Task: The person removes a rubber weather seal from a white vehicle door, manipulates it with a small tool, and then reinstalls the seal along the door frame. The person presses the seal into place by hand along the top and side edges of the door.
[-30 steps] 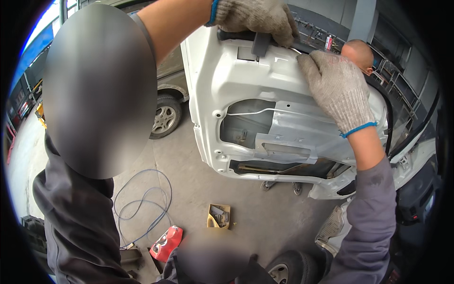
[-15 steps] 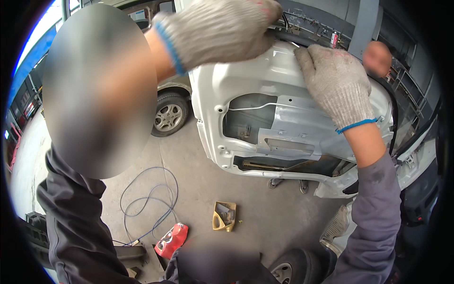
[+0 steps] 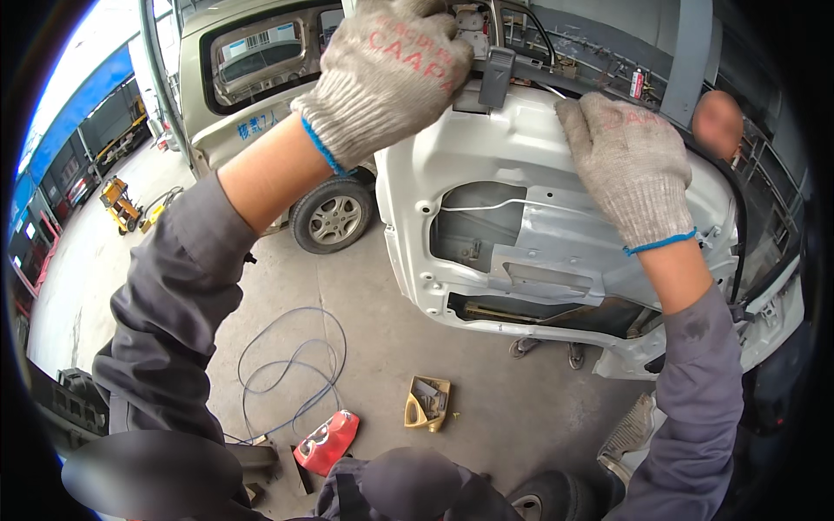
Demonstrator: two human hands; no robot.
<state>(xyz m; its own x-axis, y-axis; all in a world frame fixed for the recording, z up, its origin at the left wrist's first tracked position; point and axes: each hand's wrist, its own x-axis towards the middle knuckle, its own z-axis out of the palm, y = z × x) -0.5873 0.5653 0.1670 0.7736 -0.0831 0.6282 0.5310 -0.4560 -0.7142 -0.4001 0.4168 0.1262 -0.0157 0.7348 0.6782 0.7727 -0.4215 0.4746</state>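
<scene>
A white car door (image 3: 473, 143), its inner trim removed, stands before me with openings in its inner panel. My left hand (image 3: 387, 82), in a grey knit glove with a blue cuff, is raised by the door's upper left corner. Its fingers are curled; whatever they hold is hidden. Just right of it, a black plastic piece (image 3: 496, 76) sits at the door's upper edge. My right hand (image 3: 627, 165), gloved alike, grips the door's upper edge, thumb on the inner panel. Beside that thumb shows the end of a thin pale strip (image 3: 549, 89).
A beige car (image 3: 252, 130) stands behind on the left. Below are a coiled hose (image 3: 248, 382), a red tail light (image 3: 328, 443) and a cut-open yellow jug (image 3: 417, 421) holding parts. Another person (image 3: 718, 126) is behind the door at the right.
My left hand has moved left and slightly down, uncovering the black piece on the door's edge. My right hand keeps its place on the door. The whole view has shifted a little.
</scene>
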